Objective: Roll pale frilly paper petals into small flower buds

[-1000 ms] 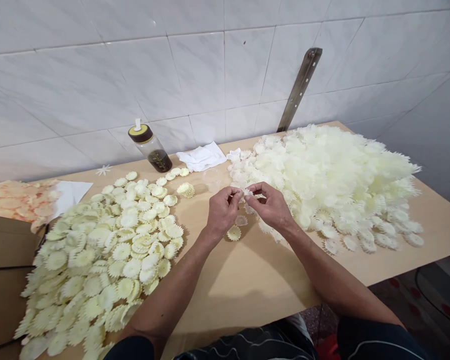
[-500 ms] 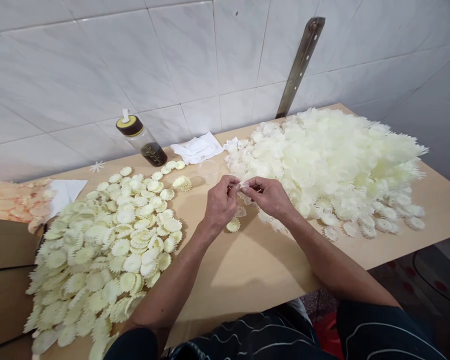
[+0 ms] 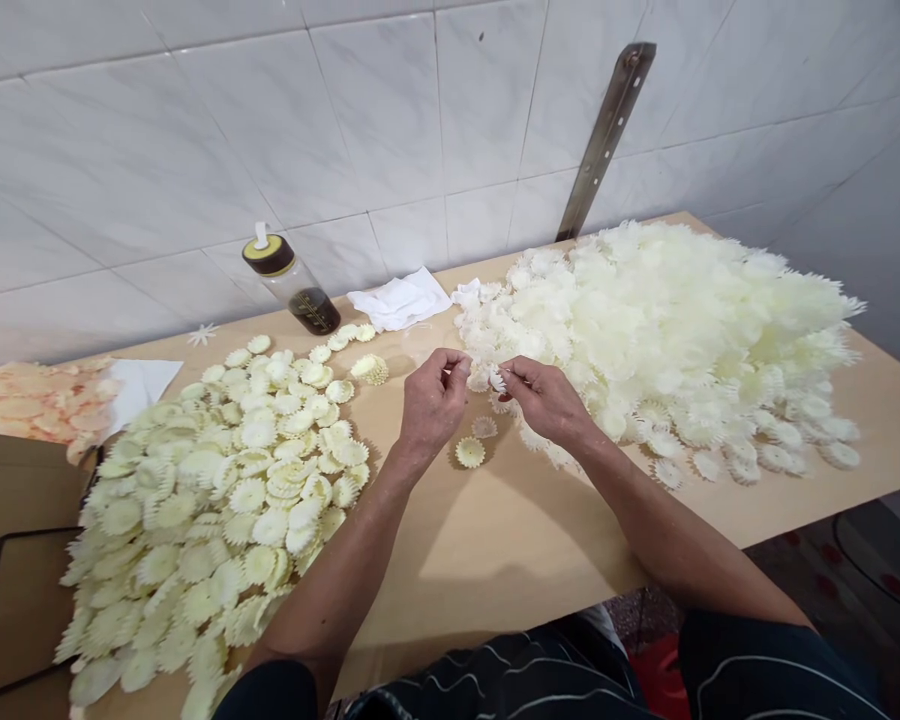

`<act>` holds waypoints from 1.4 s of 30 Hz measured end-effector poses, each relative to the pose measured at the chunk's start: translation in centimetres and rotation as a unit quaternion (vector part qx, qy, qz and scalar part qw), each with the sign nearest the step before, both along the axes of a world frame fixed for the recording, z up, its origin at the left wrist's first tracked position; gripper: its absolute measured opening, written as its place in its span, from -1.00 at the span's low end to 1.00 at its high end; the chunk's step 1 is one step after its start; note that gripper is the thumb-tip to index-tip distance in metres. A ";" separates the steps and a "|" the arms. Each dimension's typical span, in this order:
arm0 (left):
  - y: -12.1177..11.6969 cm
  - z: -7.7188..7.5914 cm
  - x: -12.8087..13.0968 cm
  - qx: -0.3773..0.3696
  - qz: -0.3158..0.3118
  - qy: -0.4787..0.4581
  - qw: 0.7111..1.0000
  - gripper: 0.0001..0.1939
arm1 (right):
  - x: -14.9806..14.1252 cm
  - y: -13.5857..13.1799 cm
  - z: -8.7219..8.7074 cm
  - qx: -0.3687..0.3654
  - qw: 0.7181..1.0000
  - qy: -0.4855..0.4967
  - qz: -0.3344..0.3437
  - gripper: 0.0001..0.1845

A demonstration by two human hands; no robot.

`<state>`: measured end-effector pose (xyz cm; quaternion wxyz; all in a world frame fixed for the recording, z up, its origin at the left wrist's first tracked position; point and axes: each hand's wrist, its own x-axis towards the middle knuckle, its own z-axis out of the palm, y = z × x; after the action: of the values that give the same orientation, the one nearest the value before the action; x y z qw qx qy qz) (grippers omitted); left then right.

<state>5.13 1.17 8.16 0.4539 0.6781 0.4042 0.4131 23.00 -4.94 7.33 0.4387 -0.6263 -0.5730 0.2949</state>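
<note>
My right hand [image 3: 544, 398] pinches a small white toothed petal disc [image 3: 497, 380] between thumb and fingertips. A short gap to its left, my left hand [image 3: 436, 398] is closed with thumb against fingers; whatever is in that pinch, if anything, is too small to name. Below them, flat on the table, lie a pale yellow toothed disc [image 3: 470, 452] and a whiter, thinner one [image 3: 484, 427]. A large heap of whitish translucent petal discs [image 3: 667, 320] spreads to the right of my hands. On the left is a pile of thicker cream-yellow discs [image 3: 255, 470].
A bottle of dark liquid [image 3: 313, 308] stands by the tiled wall, beside a crumpled white tissue [image 3: 401, 298]. Pinkish-orange petals [image 3: 37, 400] lie at the far left, above a cardboard box [image 3: 22, 560]. A slotted metal bracket [image 3: 604, 145] rises at the table's back edge.
My hands, together before, have parted slightly, the left moving left. The white petal disc now shows in my right fingertips. The whole view has shifted a little.
</note>
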 end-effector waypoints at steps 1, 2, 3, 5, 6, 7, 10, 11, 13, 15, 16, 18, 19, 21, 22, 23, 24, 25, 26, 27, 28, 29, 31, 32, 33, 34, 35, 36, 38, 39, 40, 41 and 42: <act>0.1 0.1 0.0 -0.006 0.000 0.003 1.000 -0.81 | -0.1 0.0 -0.1 0.001 1.000 0.006 0.000 -0.67; 0.1 0.1 0.0 -0.010 -0.002 0.008 1.000 -0.81 | -0.1 0.1 -0.1 0.002 1.000 0.010 -0.003 -0.67; 0.2 0.1 0.0 -0.013 -0.005 0.013 1.000 -0.82 | -0.1 0.1 -0.3 0.003 1.000 0.012 -0.009 -0.67; 0.2 0.0 0.0 -0.018 -0.016 0.024 0.999 -0.82 | -0.1 0.2 -0.6 0.014 1.000 0.004 -0.025 -0.67; 0.3 -0.1 0.1 -0.022 -0.022 0.028 0.999 -0.81 | -0.1 0.3 -0.7 0.025 0.999 -0.004 -0.032 -0.66; 0.3 -0.2 0.1 -0.028 -0.028 0.032 0.999 -0.81 | -0.1 0.3 -0.9 0.038 0.999 -0.013 -0.037 -0.66; 0.2 -0.5 0.2 -0.049 -0.040 0.030 0.998 -0.78 | 0.1 0.3 -1.4 0.074 0.996 -0.045 -0.036 -0.65; 0.2 -0.6 0.3 -0.057 -0.042 0.022 0.997 -0.77 | 0.1 0.3 -1.5 0.083 0.994 -0.055 -0.034 -0.64; 0.0 -0.7 0.3 -0.077 -0.048 -0.003 0.996 -0.74 | 0.1 0.4 -1.7 0.097 0.992 -0.069 -0.034 -0.64; -0.1 -0.8 0.5 -0.100 -0.053 -0.021 0.993 -0.71 | 0.1 0.4 -1.7 0.105 0.991 -0.077 -0.034 -0.64; -0.1 -0.9 0.6 -0.110 -0.056 -0.027 0.992 -0.70 | 0.1 0.4 -1.7 0.107 0.990 -0.080 -0.033 -0.63; -0.1 -1.3 0.9 -0.124 -0.058 -0.035 0.990 -0.70 | 0.1 0.4 -1.7 0.108 0.990 -0.089 -0.031 -0.62; -0.1 -1.5 1.0 -0.128 -0.056 -0.040 0.989 -0.71 | 0.1 0.4 -1.6 0.110 0.989 -0.092 -0.030 -0.62; -0.1 -1.8 1.2 -0.140 -0.053 -0.059 0.987 -0.71 | 0.0 0.3 -1.6 0.112 0.989 -0.092 -0.029 -0.65; -0.1 -1.9 1.3 -0.148 -0.053 -0.071 0.985 -0.70 | 0.0 0.3 -1.5 0.112 0.989 -0.090 -0.030 -0.67; -0.2 -2.0 1.4 -0.157 -0.055 -0.085 0.982 -0.69 | 0.0 0.3 -1.5 0.113 0.989 -0.086 -0.032 -0.68; -0.2 -1.9 1.4 -0.166 -0.059 -0.100 0.979 -0.67 | -0.1 0.2 -1.5 0.114 0.989 -0.083 -0.034 -0.69; -0.3 -1.8 1.4 -0.176 -0.064 -0.115 0.976 -0.66 | -0.1 0.2 -1.4 0.116 0.989 -0.080 -0.036 -0.70; -0.3 -1.7 1.4 -0.187 -0.071 -0.128 0.971 -0.65 | -0.1 0.2 -1.4 0.118 0.989 -0.077 -0.039 -0.70; -0.4 -1.6 1.5 -0.199 -0.077 -0.141 0.967 -0.64 | -0.1 0.2 -1.4 0.120 0.989 -0.073 -0.041 -0.70; -0.5 -1.4 1.5 -0.215 -0.083 -0.152 0.961 -0.63 | -0.2 0.2 -1.4 0.121 0.989 -0.070 -0.043 -0.70; -0.5 -1.4 1.5 -0.231 -0.088 -0.164 0.955 -0.62 | -0.2 0.2 -1.4 0.121 0.989 -0.068 -0.045 -0.70; -0.5 -1.4 1.6 -0.266 -0.094 -0.186 0.941 -0.60 | -0.2 0.2 -1.4 0.118 0.990 -0.063 -0.049 -0.71; -0.6 -1.5 1.7 -0.281 -0.095 -0.198 0.934 -0.59 | -0.2 0.2 -1.4 0.117 0.990 -0.062 -0.050 -0.71; -0.5 -1.6 1.8 -0.294 -0.094 -0.208 0.928 -0.58 | -0.2 0.2 -1.3 0.116 0.990 -0.061 -0.050 -0.71; -0.5 -1.8 1.9 -0.304 -0.090 -0.217 0.923 -0.57 | -0.3 0.1 -1.3 0.116 0.990 -0.059 -0.051 -0.71; -0.5 -1.9 2.0 -0.311 -0.086 -0.223 0.920 -0.57 | -0.3 0.1 -1.3 0.116 0.990 -0.055 -0.051 -0.70; -0.5 -2.1 2.0 -0.315 -0.082 -0.227 0.918 -0.57 | -0.3 0.1 -1.3 0.114 0.991 -0.049 -0.051 -0.70; -0.6 -2.3 2.1 -0.323 -0.079 -0.236 0.913 -0.58 | -0.3 0.1 -1.4 0.104 0.993 -0.027 -0.055 -0.69; -0.6 -2.4 2.1 -0.326 -0.080 -0.241 0.911 -0.58 | -0.4 0.1 -1.5 0.096 0.994 -0.011 -0.058 -0.67; -0.6 -2.5 2.2 -0.329 -0.081 -0.247 0.908 -0.58 | -0.4 0.1 -1.5 0.088 0.994 0.007 -0.062 -0.66; -0.6 -2.5 2.2 -0.334 -0.082 -0.252 0.905 -0.58 | -0.4 0.1 -1.6 0.082 0.994 0.026 -0.069 -0.64; -0.7 -2.5 2.2 -0.338 -0.083 -0.256 0.902 -0.58 | -0.5 0.1 -1.6 0.079 0.993 0.043 -0.077 -0.64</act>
<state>7.36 0.49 5.67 0.7764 0.3856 0.3320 0.3719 22.50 -4.80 5.69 0.5327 -0.6186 -0.5249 0.2409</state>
